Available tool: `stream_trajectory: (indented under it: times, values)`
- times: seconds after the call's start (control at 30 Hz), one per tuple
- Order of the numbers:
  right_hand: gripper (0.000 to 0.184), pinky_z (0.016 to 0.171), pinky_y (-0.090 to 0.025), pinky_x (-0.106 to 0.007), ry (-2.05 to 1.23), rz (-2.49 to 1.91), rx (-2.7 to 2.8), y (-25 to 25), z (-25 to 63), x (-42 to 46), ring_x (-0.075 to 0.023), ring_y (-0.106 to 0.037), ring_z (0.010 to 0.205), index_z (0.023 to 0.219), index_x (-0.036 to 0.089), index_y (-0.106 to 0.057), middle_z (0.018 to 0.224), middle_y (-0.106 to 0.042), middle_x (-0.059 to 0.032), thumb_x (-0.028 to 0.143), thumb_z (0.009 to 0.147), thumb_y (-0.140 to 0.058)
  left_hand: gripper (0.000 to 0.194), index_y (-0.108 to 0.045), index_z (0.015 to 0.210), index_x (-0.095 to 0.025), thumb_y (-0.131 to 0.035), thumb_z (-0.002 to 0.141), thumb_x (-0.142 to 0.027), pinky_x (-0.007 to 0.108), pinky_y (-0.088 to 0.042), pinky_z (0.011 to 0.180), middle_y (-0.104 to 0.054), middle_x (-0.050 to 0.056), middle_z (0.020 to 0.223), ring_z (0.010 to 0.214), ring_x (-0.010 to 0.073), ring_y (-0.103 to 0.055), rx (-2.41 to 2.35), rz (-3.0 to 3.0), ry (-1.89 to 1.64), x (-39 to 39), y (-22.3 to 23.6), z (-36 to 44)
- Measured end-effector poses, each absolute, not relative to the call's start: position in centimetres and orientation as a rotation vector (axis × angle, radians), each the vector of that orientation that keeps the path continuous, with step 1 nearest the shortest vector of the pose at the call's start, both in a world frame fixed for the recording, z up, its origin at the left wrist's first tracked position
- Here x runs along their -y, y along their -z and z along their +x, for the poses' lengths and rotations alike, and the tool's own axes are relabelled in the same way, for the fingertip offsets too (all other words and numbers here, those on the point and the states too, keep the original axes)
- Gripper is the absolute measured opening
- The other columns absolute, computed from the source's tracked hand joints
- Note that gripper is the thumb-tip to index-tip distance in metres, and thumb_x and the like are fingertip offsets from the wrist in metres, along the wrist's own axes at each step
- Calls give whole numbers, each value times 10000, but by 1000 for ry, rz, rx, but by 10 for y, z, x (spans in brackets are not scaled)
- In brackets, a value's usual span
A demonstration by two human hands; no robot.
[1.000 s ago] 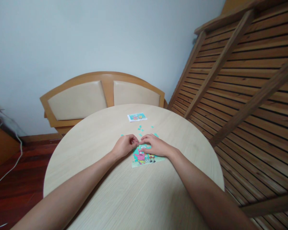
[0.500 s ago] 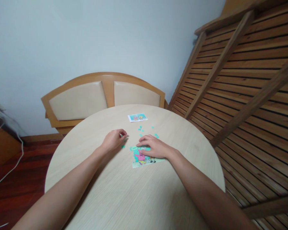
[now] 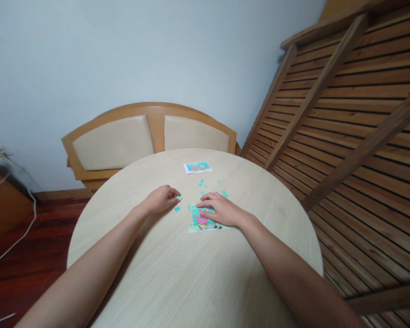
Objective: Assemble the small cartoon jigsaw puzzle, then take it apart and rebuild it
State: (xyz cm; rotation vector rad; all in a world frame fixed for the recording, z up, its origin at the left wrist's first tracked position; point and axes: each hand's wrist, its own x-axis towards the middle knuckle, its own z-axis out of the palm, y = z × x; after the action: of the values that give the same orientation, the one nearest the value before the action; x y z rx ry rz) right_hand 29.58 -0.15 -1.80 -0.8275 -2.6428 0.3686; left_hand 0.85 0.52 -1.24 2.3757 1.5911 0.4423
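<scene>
A partly joined jigsaw puzzle [image 3: 200, 226] with a pink cartoon figure and a teal background lies on the round table. Over its upper right part rests my right hand [image 3: 222, 211], fingers stretched out and palm down, hiding some of the picture. To the left of the puzzle, my left hand [image 3: 163, 198] pinches a small teal puzzle piece [image 3: 180, 198] between thumb and fingers, just above the tabletop. One loose teal piece [image 3: 176, 208] lies under that hand, close to the puzzle's left edge.
Several loose teal pieces [image 3: 201, 182] are scattered beyond my right hand, with others [image 3: 224, 194] near its knuckles. A printed picture card [image 3: 197, 167] lies farther back on the pale wooden table [image 3: 164, 273]. Behind stands a padded headboard [image 3: 112, 143]; a slatted wooden frame [image 3: 314, 123] leans at right.
The puzzle has shifted slightly away from me and turned a little under my right hand. In my left hand, the pinched piece now shows more. The view has moved slightly.
</scene>
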Motion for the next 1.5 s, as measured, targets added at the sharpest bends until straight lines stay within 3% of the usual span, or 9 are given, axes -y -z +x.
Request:
stream_trajectory:
  times: [0.33, 0.53, 0.8, 0.93, 1.1, 1.3, 1.5]
  values:
    - [332, 1044, -424, -413, -374, -810, 2610, 22, 295, 2, -251, -563, 1177, 1222, 283, -702, 1222, -642, -96, 433, 949, -586, 208, -713, 880, -161, -618, 813, -334, 285, -484, 698, -715, 74, 867, 728, 192, -643, -1523, 2312, -580, -9, 22, 12]
    - [314, 1038, -439, -419, -425, -830, 2473, 22, 290, 2, -243, -602, 1149, 1210, 220, -694, 1197, -687, -102, 334, 925, -626, 198, -699, 932, -180, -656, 842, -352, 319, -487, 814, -715, 70, 955, 879, 209, -637, -1375, 2374, -779, -3, 19, 21]
    - [233, 856, -538, -334, -911, -949, 2041, 14, 277, 4, -209, -702, 926, 1006, 144, -739, 975, -768, -84, 311, 881, -636, 142, -639, 966, -202, -654, 901, -328, 342, -488, 822, -689, 54, 951, 905, 215, -631, -1247, 2524, -946, 22, 8, 63]
    - [240, 823, -539, -331, -976, -957, 2017, 7, 289, -3, -209, -699, 883, 987, 138, -753, 963, -773, -84, 310, 865, -640, 243, -614, 1107, -209, -651, 907, -342, 380, -491, 893, -689, 76, 1075, 999, 238, -633, -1253, 2549, -866, 29, 9, 72]
    - [246, 899, -524, -366, -914, -1004, 2104, 7, 318, -14, -217, -697, 943, 1026, 146, -760, 1052, -766, -100, 275, 873, -615, 410, -587, 1261, -213, -625, 921, -438, 430, -443, 1037, -634, 119, 1275, 1185, 277, -578, -1071, 2675, -651, 31, 12, 69]
    - [243, 766, -526, -312, -883, -1067, 2180, 16, 334, -21, -198, -696, 822, 1014, 125, -750, 904, -765, -89, 272, 871, -619, 344, -675, 1207, -200, -567, 961, -415, 401, -448, 1048, -641, 129, 1264, 1184, 258, -581, -967, 2697, -547, 27, 17, 66]
    - [242, 764, -511, -291, -786, -1072, 2276, 17, 332, -20, -186, -690, 832, 1013, 159, -769, 948, -772, -69, 285, 892, -602, 344, -669, 1238, -200, -554, 972, -387, 394, -439, 1063, -638, 123, 1278, 1187, 249, -580, -947, 2694, -532, 26, 19, 67]
